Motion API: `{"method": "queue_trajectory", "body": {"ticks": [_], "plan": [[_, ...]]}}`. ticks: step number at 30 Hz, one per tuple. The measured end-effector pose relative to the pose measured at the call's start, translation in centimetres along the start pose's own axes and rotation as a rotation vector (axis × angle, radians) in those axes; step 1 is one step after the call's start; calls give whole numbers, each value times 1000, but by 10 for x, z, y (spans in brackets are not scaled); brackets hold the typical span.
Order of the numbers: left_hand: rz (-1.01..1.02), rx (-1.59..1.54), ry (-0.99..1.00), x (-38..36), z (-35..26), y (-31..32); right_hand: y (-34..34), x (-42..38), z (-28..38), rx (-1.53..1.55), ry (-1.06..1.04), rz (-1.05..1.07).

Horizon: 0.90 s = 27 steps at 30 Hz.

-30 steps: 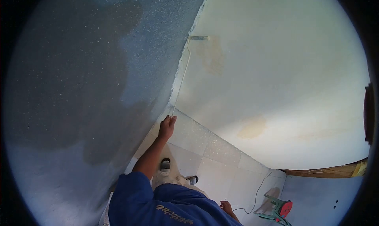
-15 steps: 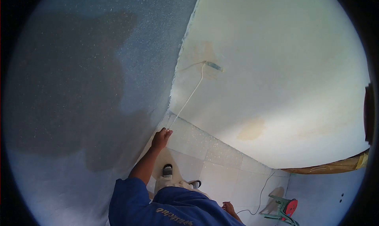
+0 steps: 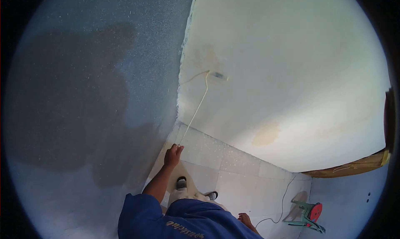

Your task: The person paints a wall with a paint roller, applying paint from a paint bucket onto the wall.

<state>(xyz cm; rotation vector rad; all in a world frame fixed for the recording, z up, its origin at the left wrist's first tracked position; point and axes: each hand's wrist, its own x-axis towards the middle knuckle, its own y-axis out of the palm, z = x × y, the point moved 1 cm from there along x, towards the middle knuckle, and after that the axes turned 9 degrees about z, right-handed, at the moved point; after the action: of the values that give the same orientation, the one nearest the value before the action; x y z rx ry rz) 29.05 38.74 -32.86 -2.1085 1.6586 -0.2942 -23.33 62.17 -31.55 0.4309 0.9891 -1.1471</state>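
A second ago we had the head of our paint roller (image 3: 218, 76) up at the corner seam; now it is out on the pale wall (image 3: 300, 55), clear of the seam and just below a tan stain (image 3: 205, 57). Against the last half second, the head tilts less and looks blurred. Our left hand (image 3: 173, 154) is clamped on the lower end of the roller's long handle, as it was in both earlier views. Our right hand (image 3: 245, 218) hangs low beside us; we cannot tell whether it holds anything.

A second stain (image 3: 266, 133) marks the wall lower down. To our left stands a blue-grey wall (image 3: 154, 68), flecked white and darkly shadowed. White specks dot the tiled floor (image 3: 237, 182), where a cable (image 3: 283, 201) runs near a green stool (image 3: 308, 214).
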Motion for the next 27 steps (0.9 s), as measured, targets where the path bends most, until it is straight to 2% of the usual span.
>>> {"method": "queue_trajectory", "body": {"ticks": [1,2,4,7,9,11,14,15,16,18,20,24,26,27], "plan": [[-29,2,33,1,-5,-1,-1,3,-3,152,121,-20],[-30,7,31,5,-11,-3,-1,6,-7,153,122,-14],[-102,18,129,14,-25,-8,-4,7,-15,34,-17,46],[-136,4,186,27,-51,-16,-5,11,-11,57,48,17],[-107,49,133,30,-64,-21,-1,9,1,118,99,-6],[-84,90,84,27,-58,-21,0,11,3,169,165,-38],[-104,144,123,18,-27,-10,3,10,9,176,179,-47],[-67,153,68,14,-12,-6,3,11,9,181,176,-50],[-29,164,12,10,-1,-3,2,13,4,186,136,-30],[-26,147,20,-2,8,0,0,15,-13,198,94,-8],[-25,127,31,-1,7,-1,-2,14,-19,27,-10,36],[-44,109,35,0,-1,-8,-4,12,-25,131,80,14],[-56,103,55,7,-10,-15,-6,15,-30,-206,-109,55],[-101,84,114,11,-16,-16,-5,17,-30,-207,-105,62]]}}
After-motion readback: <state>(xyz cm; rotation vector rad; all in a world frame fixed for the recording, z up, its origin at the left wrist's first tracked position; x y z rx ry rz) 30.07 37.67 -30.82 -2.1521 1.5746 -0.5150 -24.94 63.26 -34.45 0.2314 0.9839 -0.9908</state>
